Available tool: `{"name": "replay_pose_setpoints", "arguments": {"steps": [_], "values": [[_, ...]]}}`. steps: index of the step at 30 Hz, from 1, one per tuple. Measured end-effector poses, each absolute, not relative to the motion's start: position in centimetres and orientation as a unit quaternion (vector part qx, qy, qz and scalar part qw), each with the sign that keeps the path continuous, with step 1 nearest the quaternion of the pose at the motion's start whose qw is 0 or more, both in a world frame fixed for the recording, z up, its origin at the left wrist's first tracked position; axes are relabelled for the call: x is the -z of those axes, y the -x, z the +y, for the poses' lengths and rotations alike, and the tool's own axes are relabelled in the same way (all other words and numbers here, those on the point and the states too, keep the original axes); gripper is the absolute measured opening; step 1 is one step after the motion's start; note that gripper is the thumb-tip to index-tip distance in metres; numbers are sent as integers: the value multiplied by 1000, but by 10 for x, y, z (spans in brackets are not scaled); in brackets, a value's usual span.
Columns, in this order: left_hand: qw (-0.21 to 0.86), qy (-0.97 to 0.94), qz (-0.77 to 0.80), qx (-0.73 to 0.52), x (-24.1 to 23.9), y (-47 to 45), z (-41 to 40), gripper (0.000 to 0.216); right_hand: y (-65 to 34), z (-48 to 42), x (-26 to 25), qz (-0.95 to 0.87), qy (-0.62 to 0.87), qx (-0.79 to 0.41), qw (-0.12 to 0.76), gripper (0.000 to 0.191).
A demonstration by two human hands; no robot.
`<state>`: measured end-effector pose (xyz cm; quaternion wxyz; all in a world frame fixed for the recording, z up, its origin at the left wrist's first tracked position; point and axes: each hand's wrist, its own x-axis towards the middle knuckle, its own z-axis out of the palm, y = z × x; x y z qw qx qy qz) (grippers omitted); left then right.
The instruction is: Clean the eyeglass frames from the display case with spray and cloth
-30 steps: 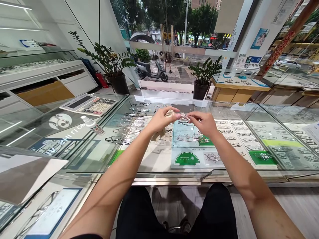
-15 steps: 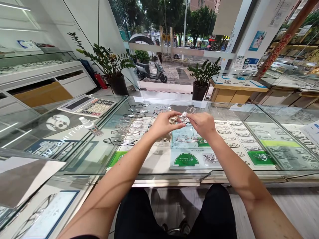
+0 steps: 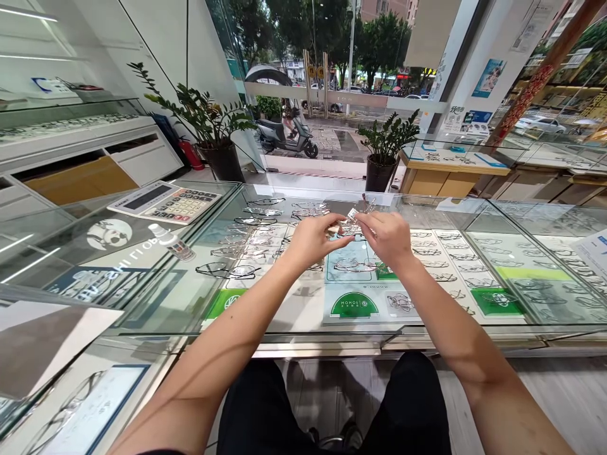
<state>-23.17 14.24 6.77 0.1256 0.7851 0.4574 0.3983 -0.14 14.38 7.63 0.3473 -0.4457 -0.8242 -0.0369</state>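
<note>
My left hand [image 3: 310, 240] and my right hand [image 3: 386, 235] meet over the glass counter. Between them is a thin-rimmed pair of eyeglasses [image 3: 366, 203], partly covered by the fingers. A small white tag [image 3: 352, 213] shows at my right fingertips, which are pinched together on the eyeglasses. My left thumb and forefinger curve around the near part of the frame. Something small and beige [image 3: 334, 229] shows inside my left fingers; its kind is unclear. Beneath the hands, rows of eyeglasses [image 3: 228, 270] lie in the display case [image 3: 294, 316].
A calculator [image 3: 165, 201] and a white bottle [image 3: 171, 241] stand on the counter to the left. White sheets [image 3: 42, 335] lie at the near left. Potted plants [image 3: 225, 161], a fire extinguisher [image 3: 191, 154] and another display table [image 3: 453, 165] stand beyond.
The eyeglasses have turned slightly in my fingers, so the far rim now shows at a narrower angle. Both hands have stayed in nearly the same place. A person now shows behind the scooter outside.
</note>
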Motion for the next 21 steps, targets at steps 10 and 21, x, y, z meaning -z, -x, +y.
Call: {"name": "replay_pose_setpoints", "arguments": {"steps": [10, 21], "values": [[120, -734, 427, -515, -66, 220, 129, 53, 9, 155, -73, -639, 342, -377, 577, 43], [139, -723, 403, -544, -65, 215, 127, 48, 12, 149, -70, -679, 336, -303, 579, 40]]}}
